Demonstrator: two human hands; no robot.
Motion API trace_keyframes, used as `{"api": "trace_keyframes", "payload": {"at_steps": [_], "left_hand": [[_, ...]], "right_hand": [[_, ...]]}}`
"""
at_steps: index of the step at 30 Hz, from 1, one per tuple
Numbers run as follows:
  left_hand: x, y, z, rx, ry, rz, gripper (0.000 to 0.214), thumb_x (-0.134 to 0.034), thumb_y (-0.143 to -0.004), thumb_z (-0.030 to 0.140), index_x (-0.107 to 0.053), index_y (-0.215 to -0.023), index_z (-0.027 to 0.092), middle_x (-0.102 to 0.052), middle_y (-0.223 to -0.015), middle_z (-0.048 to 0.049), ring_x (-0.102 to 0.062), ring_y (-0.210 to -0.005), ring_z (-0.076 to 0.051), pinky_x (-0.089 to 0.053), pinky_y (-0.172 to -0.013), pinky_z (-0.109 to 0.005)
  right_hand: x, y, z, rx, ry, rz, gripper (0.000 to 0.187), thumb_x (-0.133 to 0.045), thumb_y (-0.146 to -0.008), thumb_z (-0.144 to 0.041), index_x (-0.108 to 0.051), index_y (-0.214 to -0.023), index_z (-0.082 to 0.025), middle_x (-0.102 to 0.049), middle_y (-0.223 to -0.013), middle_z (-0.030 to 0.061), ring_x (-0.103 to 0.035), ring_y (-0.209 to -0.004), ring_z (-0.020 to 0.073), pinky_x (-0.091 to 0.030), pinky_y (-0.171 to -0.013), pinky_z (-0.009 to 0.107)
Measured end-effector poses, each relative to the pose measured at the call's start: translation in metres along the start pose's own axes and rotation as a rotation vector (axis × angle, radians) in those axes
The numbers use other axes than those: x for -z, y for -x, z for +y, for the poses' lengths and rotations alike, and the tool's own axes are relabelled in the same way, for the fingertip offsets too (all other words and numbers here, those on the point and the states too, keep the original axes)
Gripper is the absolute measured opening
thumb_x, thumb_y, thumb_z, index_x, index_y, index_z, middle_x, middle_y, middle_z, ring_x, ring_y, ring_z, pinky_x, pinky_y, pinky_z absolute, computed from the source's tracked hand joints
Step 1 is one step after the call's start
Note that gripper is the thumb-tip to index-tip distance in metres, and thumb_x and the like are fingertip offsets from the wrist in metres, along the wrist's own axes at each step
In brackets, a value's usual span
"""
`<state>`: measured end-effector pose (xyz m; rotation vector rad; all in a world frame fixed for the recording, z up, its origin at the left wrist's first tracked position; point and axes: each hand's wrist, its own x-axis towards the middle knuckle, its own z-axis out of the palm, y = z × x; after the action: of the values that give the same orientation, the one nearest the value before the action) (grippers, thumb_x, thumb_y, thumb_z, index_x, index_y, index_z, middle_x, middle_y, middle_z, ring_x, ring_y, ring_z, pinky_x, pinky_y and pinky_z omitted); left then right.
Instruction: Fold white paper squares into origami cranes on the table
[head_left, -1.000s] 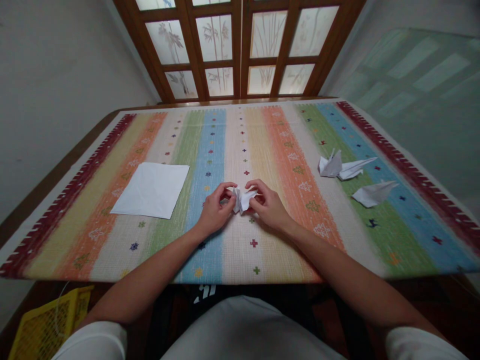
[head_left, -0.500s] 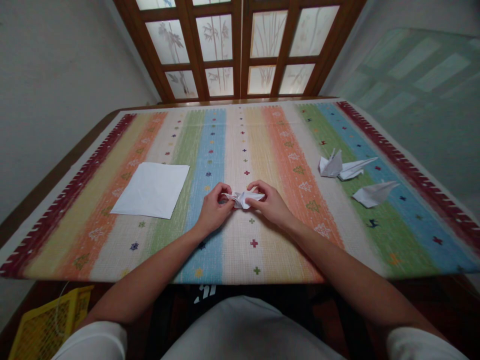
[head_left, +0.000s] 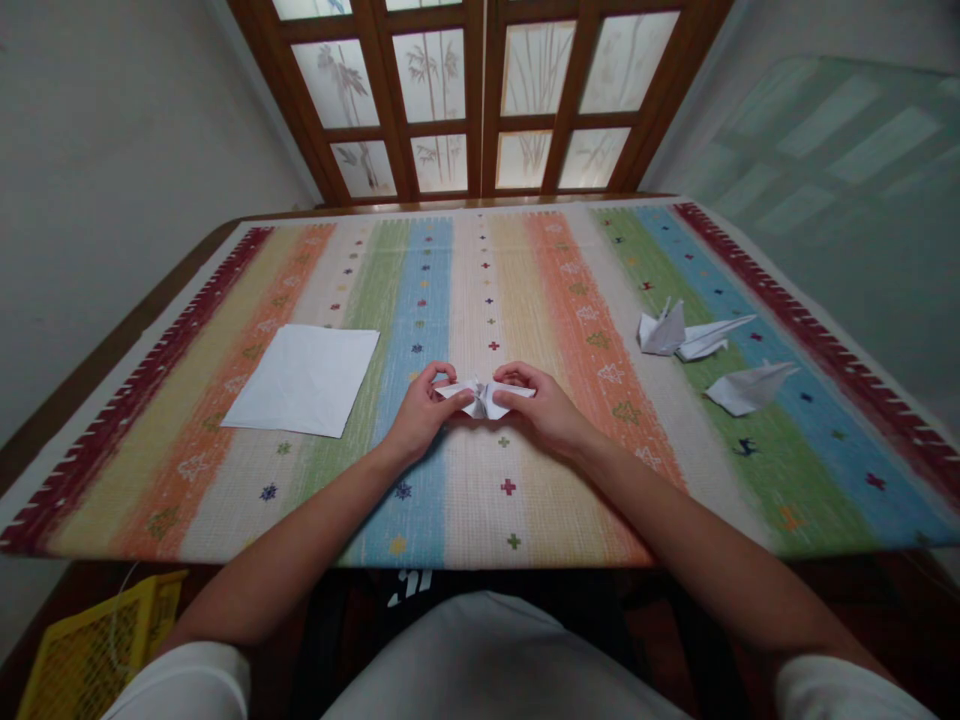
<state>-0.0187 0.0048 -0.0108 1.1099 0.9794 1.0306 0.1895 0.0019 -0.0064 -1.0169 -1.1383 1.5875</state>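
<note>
A white folded paper crane [head_left: 480,397] is held between my two hands, low over the middle of the striped tablecloth. My left hand [head_left: 426,408] pinches its left wing, thumb on top and fingers behind. The right wing is gripped the same way by my right hand [head_left: 541,405]. Both wings spread out sideways, with a creased body between them. Fingers hide parts of the wing edges.
A stack of square white paper [head_left: 301,380] lies on the left of the tablecloth [head_left: 480,520]. Three finished paper cranes [head_left: 661,330] sit together at the right. Below the table's left front edge is a yellow plastic basket [head_left: 97,640]. Wooden doors [head_left: 484,100] stand behind the table.
My left hand has shifted its hold onto the left wing, thumb now on top. The crane's wings are spread wider and flatter than before. The right hand has barely moved.
</note>
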Motion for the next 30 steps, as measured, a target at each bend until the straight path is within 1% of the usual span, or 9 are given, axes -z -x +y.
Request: {"api": "trace_keyframes", "payload": {"at_steps": [3,8,12,15,19,21,23,27,30], "left_hand": [[0.003,0.0,0.002,0.013,0.0,-0.014,0.053,-0.092,-0.072,0.038,-0.053,-0.105,0.022,-0.071,-0.081,0.0026,-0.071,-0.062,-0.014,-0.055,-0.059,-0.022],[0.004,0.001,0.008,-0.086,-0.201,0.075,0.038,-0.085,-0.075,0.033,-0.058,-0.099,0.02,-0.067,-0.072,0.0053,-0.068,-0.058,-0.014,-0.051,-0.057,-0.022],[0.004,0.001,0.012,-0.128,-0.284,0.104,0.031,-0.082,-0.075,0.029,-0.06,-0.094,0.02,-0.066,-0.071,0.0051,-0.065,-0.06,-0.012,-0.048,-0.058,-0.021],[0.004,0.001,0.014,-0.118,-0.282,0.093,0.029,-0.083,-0.075,0.031,-0.061,-0.092,0.02,-0.066,-0.076,0.0037,-0.064,-0.061,-0.012,-0.047,-0.058,-0.022],[0.006,0.0,0.014,-0.043,-0.228,0.059,0.03,-0.082,-0.078,0.038,-0.064,-0.091,0.019,-0.066,-0.078,0.0014,-0.063,-0.064,-0.013,-0.048,-0.06,-0.024],[0.006,-0.001,0.012,-0.028,-0.214,0.067,0.028,-0.079,-0.081,0.042,-0.064,-0.089,0.019,-0.065,-0.077,0.0004,-0.061,-0.064,-0.013,-0.048,-0.061,-0.025],[0.006,-0.001,0.01,-0.038,-0.217,0.085,0.028,-0.078,-0.083,0.043,-0.065,-0.086,0.019,-0.065,-0.078,-0.0003,-0.058,-0.064,-0.013,-0.046,-0.061,-0.025],[0.004,-0.001,0.007,-0.078,-0.229,0.106,0.028,-0.079,-0.081,0.041,-0.064,-0.087,0.019,-0.065,-0.082,-0.0003,-0.055,-0.067,-0.012,-0.041,-0.063,-0.024],[0.001,0.0,0.007,-0.128,-0.248,0.11,0.028,-0.082,-0.078,0.037,-0.063,-0.087,0.019,-0.064,-0.083,0.0005,-0.057,-0.074,-0.013,-0.043,-0.068,-0.024]], "right_hand": [[0.003,-0.001,-0.002,-0.038,-0.057,0.012,0.039,-0.093,-0.068,-0.037,-0.069,-0.095,-0.023,-0.066,-0.091,0.0005,-0.066,-0.074,0.0158,-0.057,-0.065,0.03],[0.008,-0.003,-0.004,-0.017,-0.002,0.076,0.039,-0.094,-0.066,-0.037,-0.067,-0.091,-0.022,-0.064,-0.08,-0.0025,-0.065,-0.065,0.0137,-0.057,-0.057,0.027],[0.011,-0.002,-0.008,0.002,0.042,0.117,0.035,-0.092,-0.067,-0.035,-0.068,-0.09,-0.022,-0.065,-0.081,-0.0026,-0.062,-0.06,0.0117,-0.055,-0.052,0.025],[0.013,-0.002,-0.01,-0.001,0.091,0.09,0.033,-0.091,-0.068,-0.032,-0.069,-0.092,-0.023,-0.067,-0.081,-0.0017,-0.064,-0.062,0.013,-0.056,-0.052,0.025],[0.016,-0.002,-0.008,-0.04,0.153,0.007,0.031,-0.091,-0.07,-0.031,-0.071,-0.091,-0.022,-0.071,-0.08,0.0006,-0.068,-0.066,0.0156,-0.058,-0.057,0.028],[0.017,-0.003,-0.006,-0.073,0.127,-0.036,0.03,-0.093,-0.072,-0.034,-0.071,-0.089,-0.021,-0.072,-0.08,0.0021,-0.07,-0.068,0.017,-0.06,-0.059,0.029],[0.017,-0.004,-0.004,-0.103,0.065,-0.044,0.033,-0.094,-0.071,-0.038,-0.071,-0.088,-0.021,-0.072,-0.081,0.0026,-0.07,-0.069,0.0174,-0.062,-0.061,0.031],[0.013,-0.006,0.0,-0.117,-0.06,0.014,0.038,-0.097,-0.068,-0.041,-0.071,-0.087,-0.02,-0.071,-0.082,0.0018,-0.07,-0.072,0.0169,-0.064,-0.067,0.033],[0.011,-0.006,0.002,-0.118,-0.109,0.041,0.042,-0.098,-0.066,-0.042,-0.07,-0.087,-0.02,-0.07,-0.082,0.0014,-0.068,-0.071,0.0163,-0.061,-0.064,0.031]]}}
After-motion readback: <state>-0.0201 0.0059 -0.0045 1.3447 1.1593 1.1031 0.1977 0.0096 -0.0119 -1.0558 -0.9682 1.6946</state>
